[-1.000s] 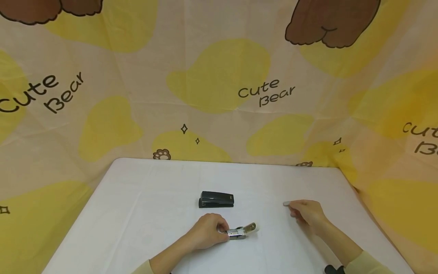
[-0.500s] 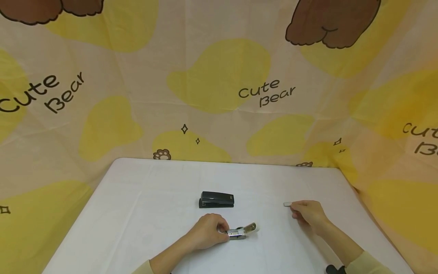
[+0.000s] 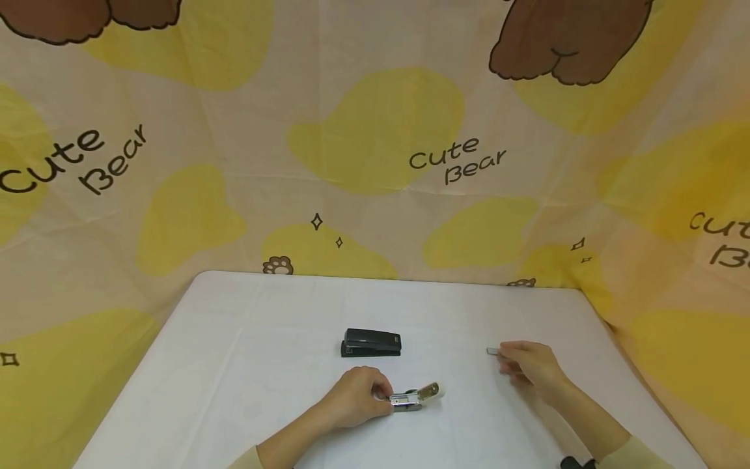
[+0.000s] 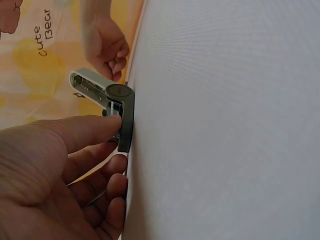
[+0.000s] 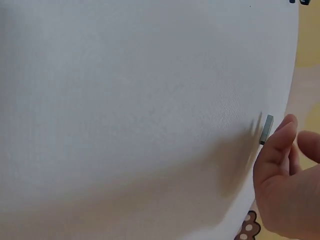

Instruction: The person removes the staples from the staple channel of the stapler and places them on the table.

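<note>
In the head view, my left hand [image 3: 355, 398] pinches one end of a small stapler [image 3: 405, 399] on the white table, its top swung up and back to expose the metal channel. The left wrist view shows the thumb on the stapler's channel [image 4: 114, 112] and other fingertips by the table surface. Off to the right, my right hand [image 3: 536, 368] pinches a short grey strip of staples [image 3: 493, 351] by one end. In the right wrist view that staple strip [image 5: 267, 130] sticks out past the fingertips, close to the table; its gripped end is hidden.
A larger black stapler [image 3: 371, 343] lies closed behind the left hand. The white table [image 3: 263, 339] ends at a patterned cloth backdrop [image 3: 375, 130]. Near the right forearm, a black object [image 3: 575, 462] is partly cut off at the bottom edge.
My right hand has shifted very slightly to the right with the staple strip, its fingers moving a little. The left hand and small stapler have stayed in place.
</note>
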Available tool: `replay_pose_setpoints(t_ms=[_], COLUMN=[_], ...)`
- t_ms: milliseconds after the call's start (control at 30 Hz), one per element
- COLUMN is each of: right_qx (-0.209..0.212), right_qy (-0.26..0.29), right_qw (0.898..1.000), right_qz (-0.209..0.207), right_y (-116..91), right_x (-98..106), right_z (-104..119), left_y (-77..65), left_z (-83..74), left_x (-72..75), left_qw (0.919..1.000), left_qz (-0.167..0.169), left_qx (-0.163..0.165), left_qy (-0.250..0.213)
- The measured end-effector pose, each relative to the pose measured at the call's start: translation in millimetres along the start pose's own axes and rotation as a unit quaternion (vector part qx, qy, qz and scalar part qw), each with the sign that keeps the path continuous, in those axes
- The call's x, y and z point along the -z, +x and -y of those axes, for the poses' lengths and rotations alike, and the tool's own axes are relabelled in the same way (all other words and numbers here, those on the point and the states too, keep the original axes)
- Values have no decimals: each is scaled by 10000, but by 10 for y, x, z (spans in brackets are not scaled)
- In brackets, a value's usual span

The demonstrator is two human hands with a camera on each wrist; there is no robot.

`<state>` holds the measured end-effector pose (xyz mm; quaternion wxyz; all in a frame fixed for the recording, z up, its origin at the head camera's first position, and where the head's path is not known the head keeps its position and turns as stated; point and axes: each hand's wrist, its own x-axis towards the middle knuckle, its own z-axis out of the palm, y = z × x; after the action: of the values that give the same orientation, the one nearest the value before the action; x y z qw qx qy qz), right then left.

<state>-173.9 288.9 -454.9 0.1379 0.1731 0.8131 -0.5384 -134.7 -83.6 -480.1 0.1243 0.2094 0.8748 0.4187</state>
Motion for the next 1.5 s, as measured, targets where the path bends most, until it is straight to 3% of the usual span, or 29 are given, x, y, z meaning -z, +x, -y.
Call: replay_pose_setpoints(t_ms=[167,800,1000,1200,1367,1500], right_qx=[161,521,770,1496,2256,2494], right_qy=[350,388,639,271,-153,-257], right_qw=[9989,9967,9908,9728,9404,9216], right_qz=[258,477,906,1748,2542,2963], right_y=[-61,-161,-228,-276,-317,-347], right_x=[-39,-291,-390,-470,-539,-613], right_z=[35,97,111,114,70,53], left_y=[-1,-7,-12,-15,-14,-13], left_z=[-1,-11,3,7,0,-4], left_x=[2,16,4,-1,-4,-7], left_qw=[10000,10000,10000,10000,10000,10000], left_qz=[-6,6,11,-8,12,8], left_qx=[-37,-18,-37,-68,-60,-77], left_qy=[35,56,24,56,18,4])
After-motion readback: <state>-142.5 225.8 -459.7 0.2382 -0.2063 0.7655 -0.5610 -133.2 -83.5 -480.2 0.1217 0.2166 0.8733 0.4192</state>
